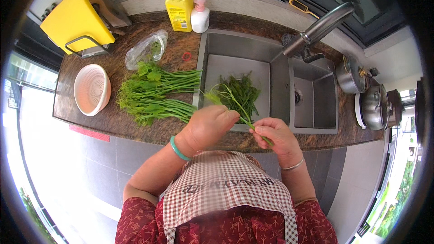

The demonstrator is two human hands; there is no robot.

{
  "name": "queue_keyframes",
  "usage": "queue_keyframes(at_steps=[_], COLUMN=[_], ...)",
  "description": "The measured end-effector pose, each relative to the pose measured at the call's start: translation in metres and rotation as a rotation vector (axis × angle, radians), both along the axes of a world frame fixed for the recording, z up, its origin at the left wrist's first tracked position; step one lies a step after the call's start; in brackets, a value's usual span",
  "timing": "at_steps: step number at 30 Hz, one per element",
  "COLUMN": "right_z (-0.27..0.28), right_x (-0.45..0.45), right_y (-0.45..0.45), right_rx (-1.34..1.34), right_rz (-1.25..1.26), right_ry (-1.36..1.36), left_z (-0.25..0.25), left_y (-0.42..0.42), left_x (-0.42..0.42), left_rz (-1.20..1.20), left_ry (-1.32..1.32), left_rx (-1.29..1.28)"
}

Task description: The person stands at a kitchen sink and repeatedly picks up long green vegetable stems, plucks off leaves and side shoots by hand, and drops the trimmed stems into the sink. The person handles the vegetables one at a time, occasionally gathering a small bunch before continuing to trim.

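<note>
One green vegetable shoot (244, 112) with thin tendrils spans my two hands at the sink's front edge. My right hand (279, 134) grips the lower stem between thumb and fingers. My left hand (213, 122), slightly blurred, has its fingers closed at the shoot further up; the exact pinch point is hidden. Behind the hands, a heap of dark, wet-looking greens (249, 96) lies in the large basin of the steel sink (234, 42). On the counter to the left are two bunches of leafy shoots (176, 81), stems pointing toward the sink.
A pink-and-white plastic colander (91, 89) stands at the counter's left end. Behind the shoots lie a clear plastic bag (145, 49) and a red ring (186, 56). Pump bottles (179, 10) stand at the back. The faucet (318, 28) overhangs the sink; metal pots (373, 106) sit right.
</note>
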State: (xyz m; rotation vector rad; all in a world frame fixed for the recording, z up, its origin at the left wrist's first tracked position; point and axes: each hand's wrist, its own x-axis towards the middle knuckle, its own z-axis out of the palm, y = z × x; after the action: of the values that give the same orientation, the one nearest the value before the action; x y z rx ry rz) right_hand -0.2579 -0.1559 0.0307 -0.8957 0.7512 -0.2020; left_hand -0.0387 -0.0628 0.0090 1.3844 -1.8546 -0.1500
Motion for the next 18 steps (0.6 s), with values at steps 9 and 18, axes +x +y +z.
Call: queue_keyframes(at_steps=[9, 18], right_z=[-0.014, -0.017], right_x=[0.0, -0.008], right_y=[0.003, 0.0], right_rx=[-0.036, -0.014], right_rz=[-0.056, -0.116], right_ry=[-0.01, -0.021], left_z=[-0.025, -0.01], left_y=[-0.009, -0.018], left_x=[-0.027, -0.003], left_rz=[-0.005, 0.097], left_ry=[1.106, 1.689], left_rx=[0.432, 0.535])
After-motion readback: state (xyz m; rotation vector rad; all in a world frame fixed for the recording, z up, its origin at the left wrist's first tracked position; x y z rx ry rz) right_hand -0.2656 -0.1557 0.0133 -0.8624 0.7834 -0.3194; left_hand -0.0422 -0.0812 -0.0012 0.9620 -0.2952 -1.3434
